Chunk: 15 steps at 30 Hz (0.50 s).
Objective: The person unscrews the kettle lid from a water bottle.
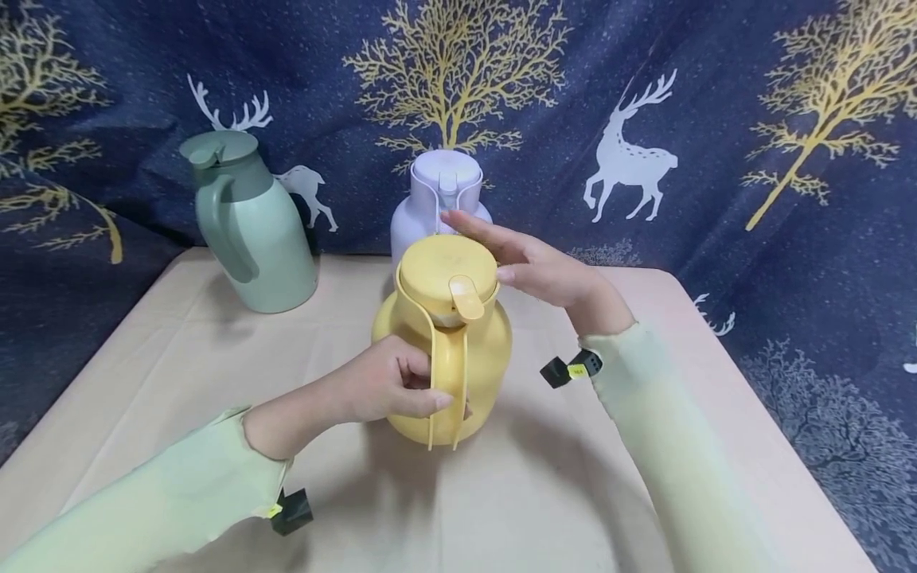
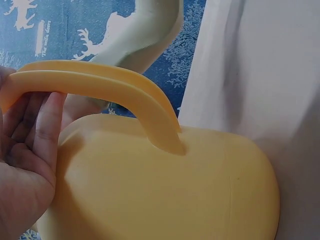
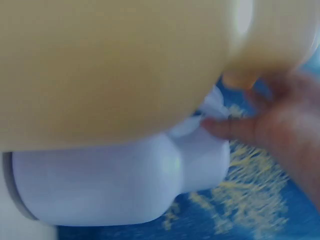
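A yellow vacuum jug (image 1: pixel 489 362) is at the middle of the table in the head view, its handle toward me. My left hand (image 1: pixel 376 382) grips that handle (image 2: pixel 100 86), with the thumb across it and the fingers passing inside the loop. Beside the right rim of the round yellow lid (image 1: pixel 447 267) is my right hand (image 1: pixel 540 267), its fingers extended past the lid and the thumb close to the rim. Whether it touches the jug cannot be told. Directly behind stands a lavender jug (image 1: pixel 410 227), partly hidden by the yellow one.
A green jug (image 1: pixel 268 235) with a darker lid stands at the back left of the cloth-covered table (image 1: pixel 337 294). Behind the table hangs a dark blue fabric (image 1: pixel 537 151) with gold trees and white deer.
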Motion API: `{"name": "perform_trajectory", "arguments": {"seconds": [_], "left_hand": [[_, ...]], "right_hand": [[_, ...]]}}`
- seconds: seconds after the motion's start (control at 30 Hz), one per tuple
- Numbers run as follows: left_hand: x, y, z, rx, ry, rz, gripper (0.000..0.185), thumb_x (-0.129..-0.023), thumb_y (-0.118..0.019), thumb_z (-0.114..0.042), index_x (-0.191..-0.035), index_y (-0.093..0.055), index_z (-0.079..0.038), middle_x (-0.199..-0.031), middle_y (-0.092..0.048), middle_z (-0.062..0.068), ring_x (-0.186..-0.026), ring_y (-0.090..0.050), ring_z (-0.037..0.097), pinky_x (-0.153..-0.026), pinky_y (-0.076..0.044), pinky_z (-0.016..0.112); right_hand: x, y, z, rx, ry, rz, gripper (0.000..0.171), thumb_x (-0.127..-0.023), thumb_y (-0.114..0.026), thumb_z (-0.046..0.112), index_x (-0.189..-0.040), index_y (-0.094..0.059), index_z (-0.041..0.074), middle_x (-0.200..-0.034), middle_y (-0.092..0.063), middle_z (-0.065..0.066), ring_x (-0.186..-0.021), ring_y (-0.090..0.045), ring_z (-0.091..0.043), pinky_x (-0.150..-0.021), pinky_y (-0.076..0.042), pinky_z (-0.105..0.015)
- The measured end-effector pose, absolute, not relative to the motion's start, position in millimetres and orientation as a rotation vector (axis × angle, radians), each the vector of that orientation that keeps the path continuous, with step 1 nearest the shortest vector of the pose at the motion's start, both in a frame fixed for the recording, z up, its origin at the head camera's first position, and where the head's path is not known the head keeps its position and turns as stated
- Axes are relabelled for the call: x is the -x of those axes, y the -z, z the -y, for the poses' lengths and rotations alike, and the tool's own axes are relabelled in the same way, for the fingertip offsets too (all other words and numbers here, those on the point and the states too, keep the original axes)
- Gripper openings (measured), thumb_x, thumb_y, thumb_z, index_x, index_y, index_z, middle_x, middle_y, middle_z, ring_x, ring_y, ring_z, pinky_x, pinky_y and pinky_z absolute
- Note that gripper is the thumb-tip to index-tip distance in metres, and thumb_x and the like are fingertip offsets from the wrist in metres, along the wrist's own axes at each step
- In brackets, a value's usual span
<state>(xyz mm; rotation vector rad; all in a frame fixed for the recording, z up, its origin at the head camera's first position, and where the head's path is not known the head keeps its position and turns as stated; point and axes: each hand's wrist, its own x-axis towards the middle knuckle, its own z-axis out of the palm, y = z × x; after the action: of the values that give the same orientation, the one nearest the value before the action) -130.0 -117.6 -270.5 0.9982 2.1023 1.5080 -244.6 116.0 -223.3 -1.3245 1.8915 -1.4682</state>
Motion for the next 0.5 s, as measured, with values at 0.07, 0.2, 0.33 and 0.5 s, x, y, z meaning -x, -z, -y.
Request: {"name": "perform_trajectory", "arguments": {"seconds": [0.07, 0.2, 0.33, 0.5], "left_hand": [[130, 271, 117, -1.002, -1.51, -2.098, 0.023, -0.089, -0.066, -0.012, -0.098, -0.074, 0.008, -0.093, -0.076, 0.02, -0.08, -0.068, -0.003, -0.074, -0.057, 0.022], [130, 270, 116, -0.989, -1.501, -2.103, 0.022, -0.089, -0.066, -0.01, -0.098, -0.074, 0.008, -0.093, -0.076, 0.022, -0.079, -0.068, -0.003, -0.073, -0.057, 0.021], [129, 268, 117, -0.979, -1.495, -2.116, 0.022, -0.088, -0.067, -0.01, -0.097, -0.074, 0.008, -0.092, -0.076, 0.02, -0.077, -0.067, -0.003, -0.071, -0.056, 0.021], [130, 269, 117, -0.985, -1.501, -2.122, 0.021, -0.088, -0.067, -0.011, -0.097, -0.075, 0.007, -0.091, -0.077, 0.019, -0.075, -0.066, -0.002, -0.069, -0.056, 0.021]], "right_hand": [[231, 227, -116, 1.228, 1.566, -2.038, 0.115, -0.08, -0.059, 0.074, -0.157, -0.013, 0.0, -0.167, -0.012, -0.014, -0.156, -0.008, -0.024, -0.126, -0.015, -0.047], [201, 233, -114, 0.946, 1.683, -2.313, 0.108, -0.076, -0.055, 0.08, -0.155, -0.029, 0.011, -0.163, -0.03, -0.007, -0.147, -0.035, -0.027, -0.119, -0.031, -0.048], [182, 237, -110, 0.773, 1.774, -2.4, 0.073, -0.093, -0.061, 0.053, -0.152, -0.04, 0.016, -0.152, -0.047, -0.009, -0.121, -0.063, -0.027, -0.098, -0.053, -0.032], [187, 241, -111, 0.831, 1.786, -2.347, 0.084, -0.085, -0.061, 0.062, -0.151, -0.041, 0.013, -0.147, -0.052, -0.013, -0.123, -0.061, -0.02, -0.095, -0.051, -0.021]]}}
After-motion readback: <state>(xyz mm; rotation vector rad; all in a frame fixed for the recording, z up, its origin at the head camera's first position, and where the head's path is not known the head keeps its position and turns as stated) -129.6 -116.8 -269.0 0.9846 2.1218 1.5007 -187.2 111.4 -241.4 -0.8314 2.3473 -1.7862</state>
